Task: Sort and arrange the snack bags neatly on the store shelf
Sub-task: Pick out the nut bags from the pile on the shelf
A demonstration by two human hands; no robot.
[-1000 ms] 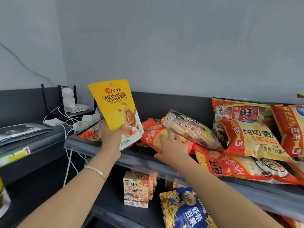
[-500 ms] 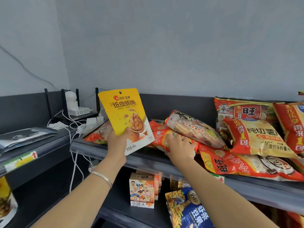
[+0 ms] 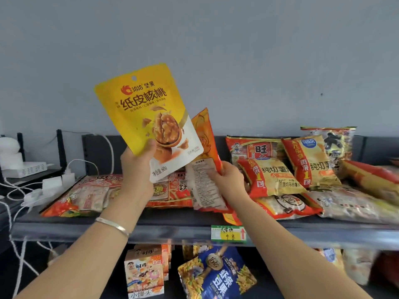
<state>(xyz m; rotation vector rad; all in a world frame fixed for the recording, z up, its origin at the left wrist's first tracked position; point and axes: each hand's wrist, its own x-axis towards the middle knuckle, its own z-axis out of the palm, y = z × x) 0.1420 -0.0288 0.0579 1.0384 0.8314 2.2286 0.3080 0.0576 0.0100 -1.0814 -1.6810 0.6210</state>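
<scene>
My left hand (image 3: 136, 169) grips a yellow walnut pouch (image 3: 149, 117) by its lower edge and holds it upright above the dark shelf (image 3: 151, 230). My right hand (image 3: 228, 180) pinches a red and orange snack bag (image 3: 207, 169), lifted on end with its printed back toward me. It stands just behind and right of the pouch. Flat red rice-cracker bags (image 3: 86, 195) lie on the shelf's left part. Yellow and red crisp bags (image 3: 269, 178) are piled at the right.
A green and yellow price tag (image 3: 228, 234) sits on the shelf's front rail. Below are small snack boxes (image 3: 144, 275) and a blue bag (image 3: 218, 277). White chargers and cables (image 3: 54, 182) and a white router (image 3: 23, 169) lie at the left. A grey wall rises behind.
My right hand has lifted the red and orange bag off the pile and stood it up. My left hand raised the yellow pouch higher. The view shifted right.
</scene>
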